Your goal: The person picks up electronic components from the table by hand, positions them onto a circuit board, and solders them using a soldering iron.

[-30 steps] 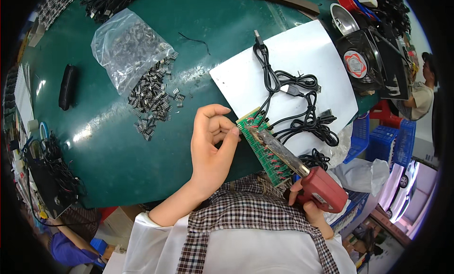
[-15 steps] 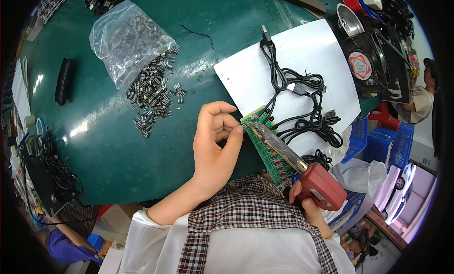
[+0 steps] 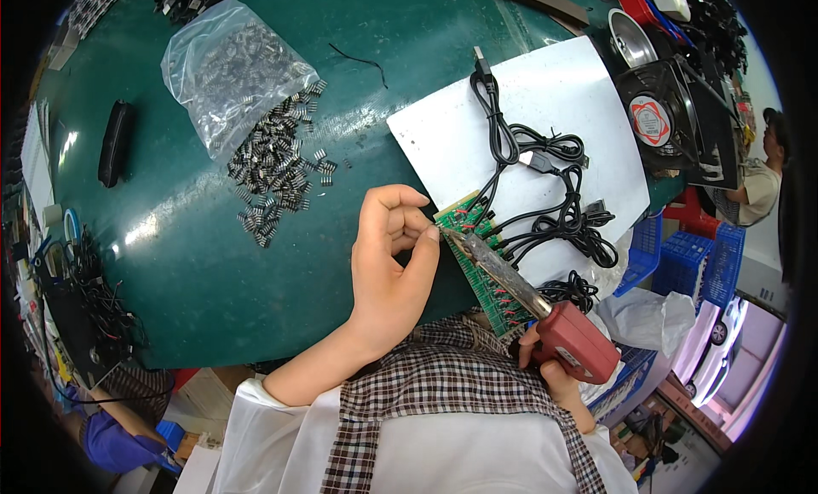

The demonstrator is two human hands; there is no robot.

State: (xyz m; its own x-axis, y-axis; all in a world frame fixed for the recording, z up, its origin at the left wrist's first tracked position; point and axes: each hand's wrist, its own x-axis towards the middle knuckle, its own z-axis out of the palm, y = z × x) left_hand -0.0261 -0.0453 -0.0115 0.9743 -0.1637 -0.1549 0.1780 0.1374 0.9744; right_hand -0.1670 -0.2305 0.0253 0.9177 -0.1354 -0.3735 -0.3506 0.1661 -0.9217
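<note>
My right hand (image 3: pixel 558 379) grips a soldering iron (image 3: pixel 581 342) by its dark red handle. The iron's wide, darkened tip points up and left, reaching the left edge of a green circuit board (image 3: pixel 479 283). At that same edge, the thumb and forefinger of my left hand (image 3: pixel 383 272) are pinched together; whatever lies between them is too small to make out. Rows of short red wires line the board. Black cables (image 3: pixel 558 230) with USB plugs, bundled in loops, run from its right side over a white sheet (image 3: pixel 426 128).
Small metal-pinned parts (image 3: pixel 273 166) spill from a clear plastic bag (image 3: pixel 223 72) on the green table (image 3: pixel 204 298). A black case (image 3: pixel 116 145) lies at left. Right of the sheet stand a fan (image 3: pixel 652 119) and a metal bowl (image 3: pixel 630 36). Blue crates (image 3: pixel 682 260) sit below. Other people are at both sides.
The soldering iron has shifted slightly down and left, its tip now nearer my left fingertips. My left hand stays pinched at the board's edge, hardly moved.
</note>
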